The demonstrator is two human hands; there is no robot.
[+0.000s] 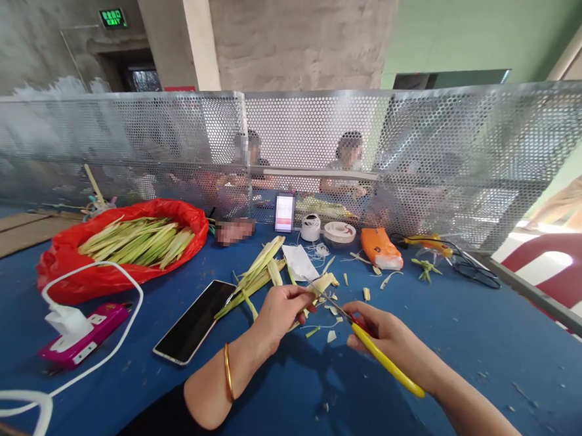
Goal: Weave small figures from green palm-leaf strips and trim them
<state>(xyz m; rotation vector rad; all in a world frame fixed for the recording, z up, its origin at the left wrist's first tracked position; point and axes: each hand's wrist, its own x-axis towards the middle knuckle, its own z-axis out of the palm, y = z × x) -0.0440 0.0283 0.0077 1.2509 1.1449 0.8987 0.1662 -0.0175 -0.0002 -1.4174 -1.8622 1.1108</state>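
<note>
My left hand (281,311) is closed on a pale green leaf strip (322,287) just above the blue table. My right hand (387,337) grips yellow-handled scissors (383,360), whose blades (326,297) meet the strip at my left fingertips. Small cut leaf scraps (332,336) lie below and around the blades. A loose bundle of long leaves (258,272) lies beyond my left hand. A gold bangle (227,372) circles my left wrist.
A red bag of leaf strips (122,244) sits at the left. A black phone (195,320) lies near my left forearm; a pink power bank (84,339) with white cable is further left. Thread spool (311,226), tape roll (340,232), orange tool (380,248) stand by the perforated metal screen (325,134); people sit behind it.
</note>
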